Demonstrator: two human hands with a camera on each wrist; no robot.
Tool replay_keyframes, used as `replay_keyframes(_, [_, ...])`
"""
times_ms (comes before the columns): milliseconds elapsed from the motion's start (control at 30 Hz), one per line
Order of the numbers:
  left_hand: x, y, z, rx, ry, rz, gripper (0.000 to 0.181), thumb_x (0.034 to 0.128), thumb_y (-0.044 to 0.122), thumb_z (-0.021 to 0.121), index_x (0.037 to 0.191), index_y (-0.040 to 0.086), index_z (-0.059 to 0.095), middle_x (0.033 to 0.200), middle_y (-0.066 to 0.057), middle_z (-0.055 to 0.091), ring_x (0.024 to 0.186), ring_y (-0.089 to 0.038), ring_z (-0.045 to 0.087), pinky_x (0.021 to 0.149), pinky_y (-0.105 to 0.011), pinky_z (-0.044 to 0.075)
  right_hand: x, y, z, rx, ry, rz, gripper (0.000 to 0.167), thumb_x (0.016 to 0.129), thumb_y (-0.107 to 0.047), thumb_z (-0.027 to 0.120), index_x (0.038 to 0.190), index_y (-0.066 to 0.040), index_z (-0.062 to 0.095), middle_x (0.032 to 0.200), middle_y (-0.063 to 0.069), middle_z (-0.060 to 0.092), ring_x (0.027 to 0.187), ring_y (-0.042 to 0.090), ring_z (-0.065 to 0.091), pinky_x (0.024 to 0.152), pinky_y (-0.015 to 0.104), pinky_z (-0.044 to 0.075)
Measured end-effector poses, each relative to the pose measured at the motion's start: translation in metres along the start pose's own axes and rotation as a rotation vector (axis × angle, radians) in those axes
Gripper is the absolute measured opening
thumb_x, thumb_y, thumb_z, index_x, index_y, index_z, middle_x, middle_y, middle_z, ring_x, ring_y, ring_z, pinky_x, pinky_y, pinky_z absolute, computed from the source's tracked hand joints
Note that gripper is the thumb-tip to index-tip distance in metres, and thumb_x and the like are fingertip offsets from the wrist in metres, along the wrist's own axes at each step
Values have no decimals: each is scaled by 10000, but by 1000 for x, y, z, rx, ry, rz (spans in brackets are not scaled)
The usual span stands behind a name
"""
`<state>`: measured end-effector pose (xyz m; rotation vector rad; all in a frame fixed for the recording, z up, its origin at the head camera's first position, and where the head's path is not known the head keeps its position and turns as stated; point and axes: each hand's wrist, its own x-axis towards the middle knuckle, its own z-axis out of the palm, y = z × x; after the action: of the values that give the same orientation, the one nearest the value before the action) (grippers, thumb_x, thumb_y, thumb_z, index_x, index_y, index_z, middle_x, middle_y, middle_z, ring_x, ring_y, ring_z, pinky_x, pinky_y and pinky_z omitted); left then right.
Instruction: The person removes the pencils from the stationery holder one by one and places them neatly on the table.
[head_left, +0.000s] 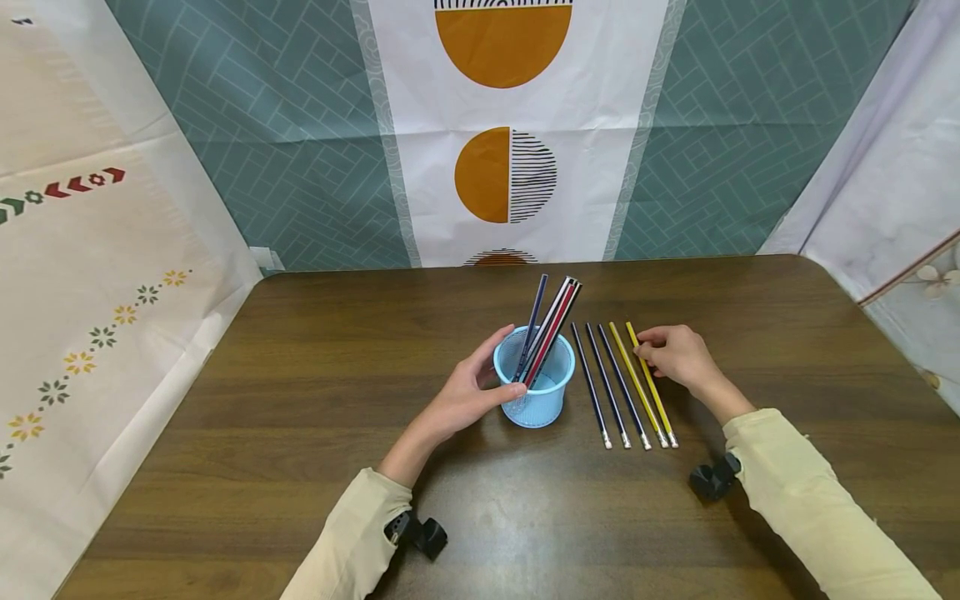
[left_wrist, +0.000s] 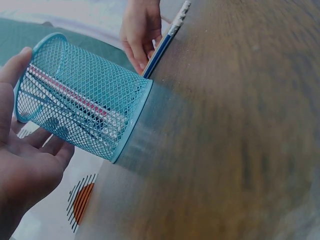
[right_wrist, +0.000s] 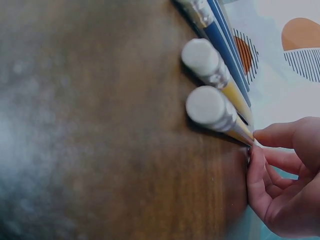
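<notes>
My left hand (head_left: 468,396) holds a light blue mesh pencil cup (head_left: 534,412), thumb on the near side of its rim and fingers round the far left. Several pencils (head_left: 553,332), dark blue, red, black and white-striped, lean to the right inside it. To the right of the cup, three dark blue pencils (head_left: 617,387) and a yellow pencil (head_left: 637,382) lie side by side, white erasers toward me. At the row's right end, my right hand (head_left: 678,358) pinches the outermost yellow pencil (head_left: 660,406) near its far end; in the right wrist view its eraser (right_wrist: 206,105) is close to the tabletop.
The brown wooden table (head_left: 300,433) extends on both sides of the cup and pencils. A patterned teal and white cloth (head_left: 315,150) hangs behind its back edge. Light cloths hang at the left and right. A black wrist camera (head_left: 416,533) sits on the left sleeve, another on the right.
</notes>
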<state>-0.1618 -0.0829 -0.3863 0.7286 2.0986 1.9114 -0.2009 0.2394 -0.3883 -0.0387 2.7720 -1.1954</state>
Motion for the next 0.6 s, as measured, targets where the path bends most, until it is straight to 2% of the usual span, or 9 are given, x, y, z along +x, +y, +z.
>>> replay_keyframes(200, [0,1,0,-6,3,3,760,880,54,700,1518,129,295,1448,-150,415,1285,-289,453,1058,-457,348,-1,-1,0,11,1,1,350,954,-73,572,1227,147,559,1063,270,643,804,246,625,637,310,553])
replay_keyframes(600, [0,0,0,6,4,-14,746,888,29,681,1518,136,297,1456,-152,405,1289,-294,447,1061,-448,346,0,-1,-4,43,-10,16,352,967,-86,557,1234,143,551,1035,258,632,798,233,612,636,285,545])
